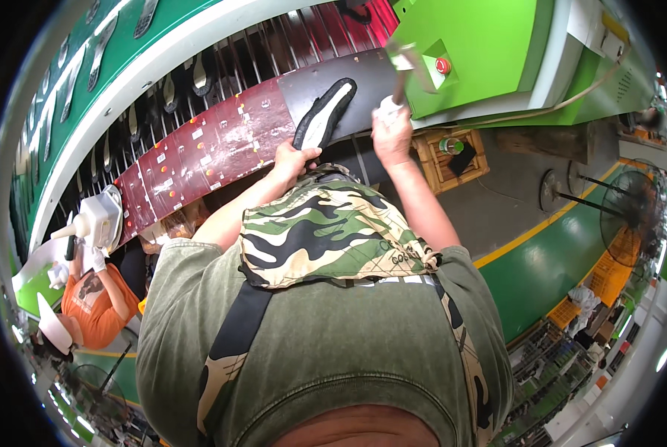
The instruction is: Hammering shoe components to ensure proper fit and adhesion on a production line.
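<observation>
The left hand (pixel 294 160) is closed over the near end of a black shoe part (pixel 326 115), which sits a little above the centre of the frame. The shoe part lies with its long pale underside facing up and its dark edge showing around it, slanting from the left hand toward the upper right. Beneath it is the grey-black stretch of a curved bench (pixel 207 149); to the left the bench surface turns dark red, glossy and dotted with small stickers.

The right hand (pixel 391 138), to the right of the shoe part, is wrapped around the white-covered grip of a hammer (pixel 400 87). The hammer stands head up, apart from the shoe part, and its head is blurred in front of a bright green machine (pixel 475 52) with a red button (pixel 443 65).

Metal rods (pixel 262 56) run behind the bench, and more dark shoe-shaped pieces (pixel 104 52) show at the upper left. Right of the right hand, a wooden crate (pixel 428 162) holds a bottle (pixel 449 145). A standing fan (pixel 631 205) is at the right edge, above yellow crates (pixel 609 261). A camouflage apron (pixel 326 231) fills the middle of the frame. At the lower left, a co-worker (pixel 99 302) wears orange and a white hat.
</observation>
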